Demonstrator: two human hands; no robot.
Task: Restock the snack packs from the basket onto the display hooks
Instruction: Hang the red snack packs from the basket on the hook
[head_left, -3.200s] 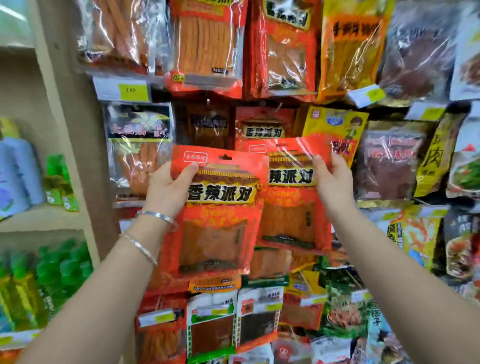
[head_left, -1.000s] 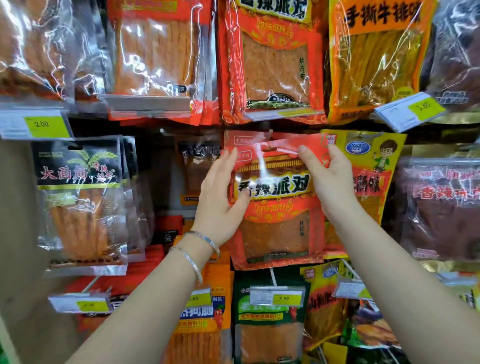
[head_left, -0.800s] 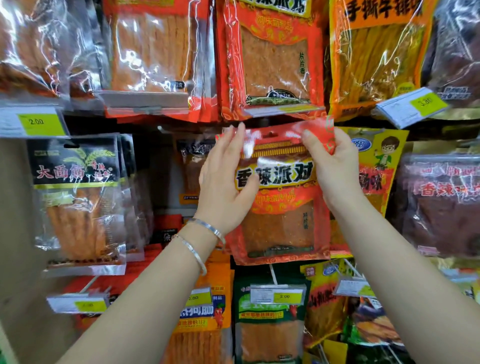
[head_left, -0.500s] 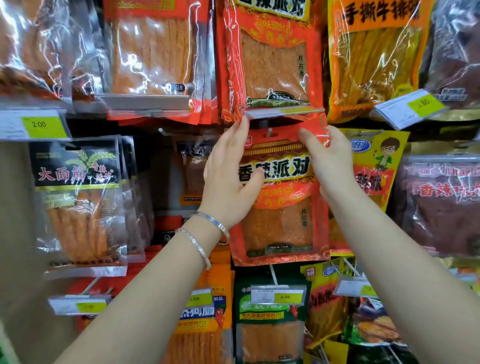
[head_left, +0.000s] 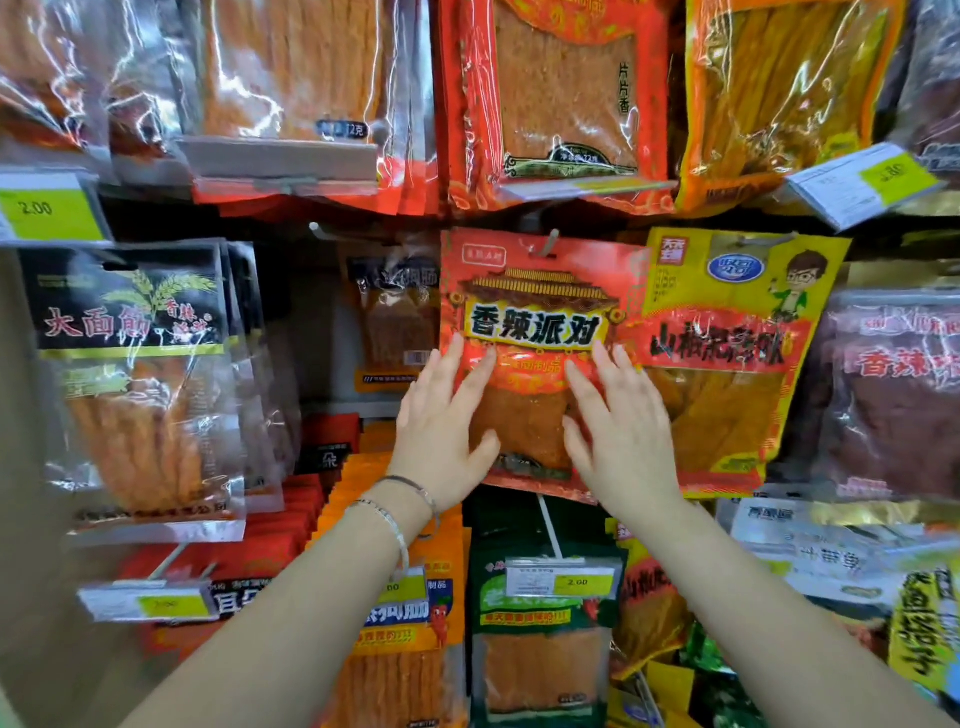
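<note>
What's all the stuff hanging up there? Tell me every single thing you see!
red snack pack: one, red, middle, hanging on the hook
hook: one, silvery, at that pack's top hole
yellow pack: one, yellow with a cartoon boy, right of the red snack pack
black-topped pack: one in front, black and clear, left
upper red pack: one, red, top row above the hook
green pack: one, green, below the red snack pack
orange pack: one, orange, left of the green pack
price tags: at least four, yellow-green, around the display
bracelets: two, silver, left wrist
left hand: one, fingers straight, on the red snack pack's lower left
right hand: one, fingers straight, on its lower right
</note>
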